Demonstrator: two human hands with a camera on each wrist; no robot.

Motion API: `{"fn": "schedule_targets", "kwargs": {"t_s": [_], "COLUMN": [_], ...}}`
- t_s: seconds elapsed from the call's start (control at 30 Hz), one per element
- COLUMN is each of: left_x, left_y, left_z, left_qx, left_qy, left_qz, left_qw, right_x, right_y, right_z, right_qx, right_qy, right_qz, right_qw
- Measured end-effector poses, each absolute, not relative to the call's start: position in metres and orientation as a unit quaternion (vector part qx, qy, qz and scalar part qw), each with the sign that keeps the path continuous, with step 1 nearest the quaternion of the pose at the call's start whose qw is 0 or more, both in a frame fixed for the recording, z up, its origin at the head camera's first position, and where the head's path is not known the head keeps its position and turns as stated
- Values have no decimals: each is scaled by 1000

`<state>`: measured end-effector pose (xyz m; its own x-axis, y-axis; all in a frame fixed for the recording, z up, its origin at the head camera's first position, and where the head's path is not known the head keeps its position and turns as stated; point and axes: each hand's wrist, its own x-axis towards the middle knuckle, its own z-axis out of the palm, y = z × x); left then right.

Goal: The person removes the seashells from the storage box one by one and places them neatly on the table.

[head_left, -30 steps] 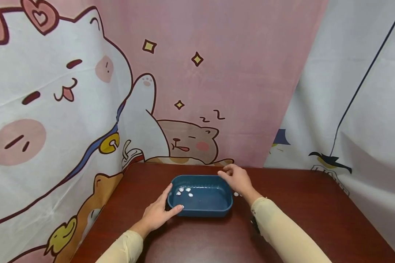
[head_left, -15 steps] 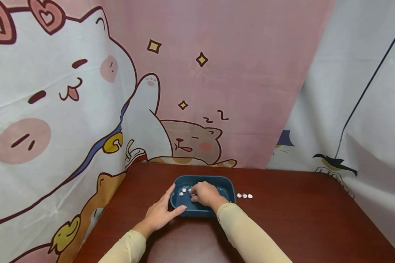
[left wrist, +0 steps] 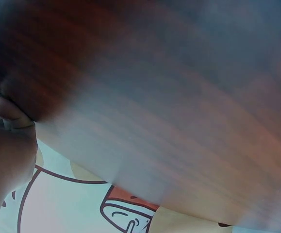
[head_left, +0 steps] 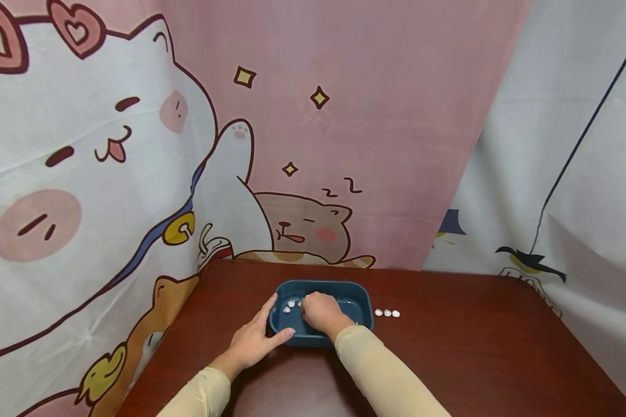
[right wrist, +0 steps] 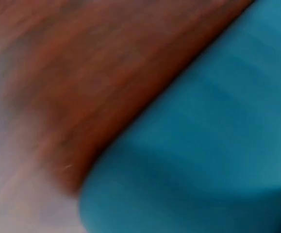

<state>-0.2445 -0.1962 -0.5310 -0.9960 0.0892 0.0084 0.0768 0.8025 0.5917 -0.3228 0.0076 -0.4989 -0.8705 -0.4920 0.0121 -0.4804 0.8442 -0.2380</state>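
Note:
A dark blue rectangular dish (head_left: 357, 293) stands on the brown table. My left hand (head_left: 253, 339) rests against its left end with fingers fairly straight, the thumb along the front edge. Into the dish reaches my right hand (head_left: 321, 313), knuckles up and fingers bent down; its fingertips are hidden, so I cannot tell whether they pinch anything. Small white pebble-like pieces (head_left: 287, 310) lie in the dish's left part, one partly covered by the right fingers. In the right wrist view, the dish's blue outer wall (right wrist: 193, 126) fills the right side, blurred.
To the right of the dish, three similar white pieces (head_left: 387, 313) lie in a row on the wooden table (head_left: 475, 341). A cartoon-printed cloth (head_left: 396, 145) hangs along the table's back and left side.
My right hand has moved left from the dish's right rim down into it, uncovering the row of three pieces on the table. The left hand has stayed at the dish's left end.

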Motion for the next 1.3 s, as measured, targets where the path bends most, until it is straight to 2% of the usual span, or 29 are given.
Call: {"fn": "schedule_targets", "kwargs": {"t_s": [0.17,0.37,0.47,0.57,0.7,0.8,1.3], "left_x": [-244,-244,-245,-245,-245,-245,-243], "left_y": [-196,-196,-197,-197,-197,-196,-194], "left_z": [-532,-532,-532,-531,-531,-531,-532], "left_qx": [48,48,46,45,43,42,43], "left_qy": [950,949,950,950,951,952,950], "left_qz": [309,310,309,310,306,304,308], "left_qw": [9,8,9,11,13,13,13], "right_x": [-320,-319,-322,-326,-328,-328,-329], "right_y": [8,24,32,38,42,43,58], "right_z": [-494,-491,-494,-499,-504,-505,-502], "right_qx": [-248,-259,-270,-277,-271,-270,-321], "right_qy": [956,950,942,936,946,952,917], "right_qz": [-128,-132,-166,-203,-175,-143,-232], "right_qw": [86,113,108,77,19,2,46]}}
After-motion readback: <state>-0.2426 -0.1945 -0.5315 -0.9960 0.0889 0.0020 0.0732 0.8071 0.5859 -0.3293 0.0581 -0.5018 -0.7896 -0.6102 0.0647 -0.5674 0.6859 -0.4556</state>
